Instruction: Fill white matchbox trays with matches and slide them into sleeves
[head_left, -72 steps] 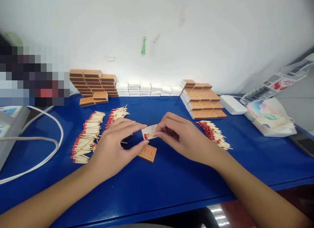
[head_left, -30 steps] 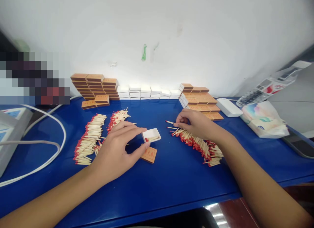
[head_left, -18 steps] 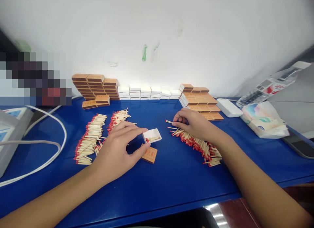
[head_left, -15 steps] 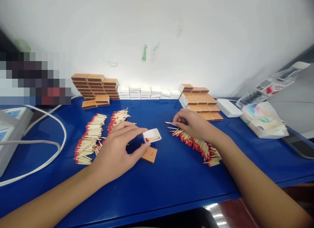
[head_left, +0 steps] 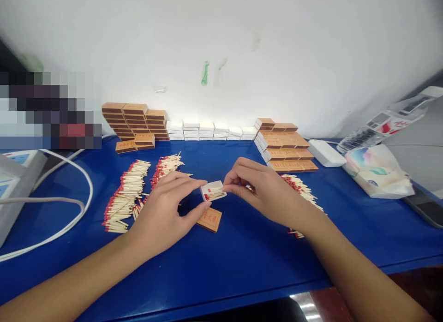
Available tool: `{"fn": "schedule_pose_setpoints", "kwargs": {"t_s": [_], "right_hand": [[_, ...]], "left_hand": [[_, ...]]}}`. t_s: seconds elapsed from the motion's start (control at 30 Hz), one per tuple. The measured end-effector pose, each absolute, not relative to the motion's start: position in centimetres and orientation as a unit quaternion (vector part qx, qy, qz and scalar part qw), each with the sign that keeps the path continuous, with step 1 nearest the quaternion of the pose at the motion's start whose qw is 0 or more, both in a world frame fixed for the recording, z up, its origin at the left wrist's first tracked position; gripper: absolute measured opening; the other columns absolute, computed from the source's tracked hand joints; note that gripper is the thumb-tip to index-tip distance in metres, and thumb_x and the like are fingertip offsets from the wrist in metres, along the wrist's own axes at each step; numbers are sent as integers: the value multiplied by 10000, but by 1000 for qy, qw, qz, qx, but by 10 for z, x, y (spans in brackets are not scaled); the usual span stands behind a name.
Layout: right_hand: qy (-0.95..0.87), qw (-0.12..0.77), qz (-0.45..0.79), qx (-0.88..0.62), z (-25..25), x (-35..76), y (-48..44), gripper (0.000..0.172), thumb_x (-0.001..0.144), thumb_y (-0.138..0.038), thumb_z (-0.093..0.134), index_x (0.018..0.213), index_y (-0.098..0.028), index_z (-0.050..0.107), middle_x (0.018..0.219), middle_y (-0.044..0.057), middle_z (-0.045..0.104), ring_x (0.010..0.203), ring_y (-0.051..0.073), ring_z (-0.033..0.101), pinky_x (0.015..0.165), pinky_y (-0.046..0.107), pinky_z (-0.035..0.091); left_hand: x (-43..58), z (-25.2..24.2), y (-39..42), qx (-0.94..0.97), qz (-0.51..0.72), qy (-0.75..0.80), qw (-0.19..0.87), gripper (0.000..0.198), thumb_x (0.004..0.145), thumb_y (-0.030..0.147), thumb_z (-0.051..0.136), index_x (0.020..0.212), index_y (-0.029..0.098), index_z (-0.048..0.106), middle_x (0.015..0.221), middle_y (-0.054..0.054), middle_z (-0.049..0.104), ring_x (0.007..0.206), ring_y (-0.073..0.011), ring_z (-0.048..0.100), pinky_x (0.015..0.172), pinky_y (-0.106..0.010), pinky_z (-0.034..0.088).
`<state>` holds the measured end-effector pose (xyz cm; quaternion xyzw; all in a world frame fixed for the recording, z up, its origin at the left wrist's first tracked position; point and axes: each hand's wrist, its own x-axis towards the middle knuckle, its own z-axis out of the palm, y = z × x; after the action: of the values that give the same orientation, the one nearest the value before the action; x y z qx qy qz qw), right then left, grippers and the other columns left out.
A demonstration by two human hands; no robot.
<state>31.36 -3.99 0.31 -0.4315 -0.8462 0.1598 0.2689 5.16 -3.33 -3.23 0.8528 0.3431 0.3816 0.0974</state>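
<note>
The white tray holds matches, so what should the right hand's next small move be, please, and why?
Perhaps release the match into the white tray: the right hand seems to pinch its plain end by the rim, red head pointing inward.

Piled matches (head_left: 127, 193), stacked matchboxes (head_left: 135, 121), white boxes (head_left: 206, 132), a tissue pack (head_left: 379, 172) — all sit on a blue table (head_left: 221, 271).

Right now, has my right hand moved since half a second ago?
Yes: judged against the orange matchbox, your right hand has shifted left and slightly toward you, from the right-hand match pile to the white tray.
</note>
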Motion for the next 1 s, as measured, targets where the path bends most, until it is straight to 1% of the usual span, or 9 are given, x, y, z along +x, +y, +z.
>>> {"fn": "schedule_pose_setpoints", "kwargs": {"t_s": [0.17,0.27,0.37,0.47,0.57,0.63,0.73,0.87,1.0], "right_hand": [[-854,255,156,-427,-5,308,-38,93,1087,-199,604,1033,-224,675,1055,56,662,889,191,638,762,327,495],[-853,260,143,-430,-7,315,-33,90,1092,-241,620,1039,-220,690,1012,50,662,859,190,628,746,326,485],[-836,279,117,-458,-7,333,-26,134,1086,-305,645,999,-225,708,938,43,659,794,188,604,714,332,470],[-821,262,98,-498,-9,358,-15,153,1053,-324,672,953,-228,737,886,45,669,759,195,596,694,342,460],[-818,215,119,-521,-12,377,-5,142,999,-340,719,927,-229,768,848,45,688,746,202,612,688,346,460],[-815,190,144,-527,-13,382,-2,166,984,-375,729,916,-231,777,831,43,693,732,201,611,675,345,458],[-814,177,174,-526,-9,382,-4,224,985,-448,725,930,-239,784,813,37,678,717,196,588,655,340,449],[-812,167,210,-518,-3,377,-10,302,988,-537,714,928,-252,797,872,47,664,737,194,573,654,342,445],[-807,138,234,-525,-5,372,-10,364,1013,-557,647,881,-238,763,914,57,663,734,194,584,653,351,439]], "left_hand": [[52,-34,-35,854,374,348,97,301,1000,311,766,1288,223,770,1154,-69,823,1119,-269,731,999,-453,619],[53,-34,-35,855,373,347,102,296,999,305,768,1278,205,774,1159,-73,822,1124,-267,725,1016,-456,614],[53,-34,-35,850,384,345,101,257,998,289,766,1239,203,779,1142,-71,830,1104,-264,727,986,-444,620],[52,-33,-34,849,389,344,99,250,997,280,765,1236,208,777,1139,-70,834,1097,-264,729,969,-440,622],[51,-33,-34,851,385,345,95,255,1003,278,762,1244,198,774,1149,-71,830,1110,-260,724,980,-431,616],[50,-34,-34,853,381,345,92,256,1005,277,761,1244,187,775,1148,-70,826,1113,-254,718,988,-424,609],[51,-34,-34,854,382,341,89,259,1005,277,765,1241,172,778,1143,-71,823,1119,-250,709,996,-416,603],[51,-35,-34,853,386,339,89,267,999,280,775,1242,170,781,1141,-70,821,1124,-249,704,1005,-414,599],[51,-35,-34,855,381,341,89,264,1001,280,771,1243,175,777,1141,-69,818,1119,-249,707,989,-407,598]]}}
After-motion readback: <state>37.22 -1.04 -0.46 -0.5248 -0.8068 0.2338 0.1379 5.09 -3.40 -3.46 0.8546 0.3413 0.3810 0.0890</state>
